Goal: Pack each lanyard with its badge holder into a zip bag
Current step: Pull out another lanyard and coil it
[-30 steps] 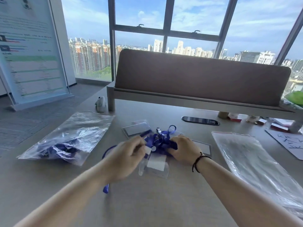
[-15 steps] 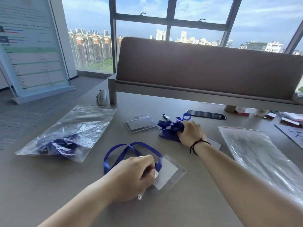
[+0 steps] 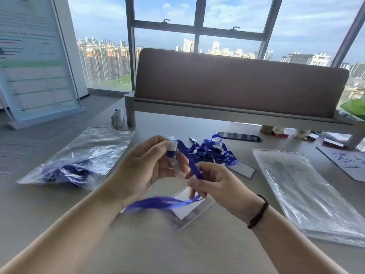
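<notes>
Lanyard [image 3: 190,163], blue, held above the worktop [image 3: 138,244] between both hands; its loose ribbon trails down across the left wrist. Worktop, grey. Filled zip bag [image 3: 79,159] at left, blue lanyards inside. Stack of empty bags [image 3: 308,190] at right, flat. Left hand [image 3: 146,169]: fingers curled, pinching the lanyard's white clip end at the top. Right hand [image 3: 219,184]: fingers curled round the ribbon lower down; dark band on the wrist. Badge holder [image 3: 189,210], clear with white insert, flat on the worktop below the hands, partly hidden. Lanyard pile [image 3: 211,151] behind the hands, tangled, overlapping a second holder [image 3: 243,171].
</notes>
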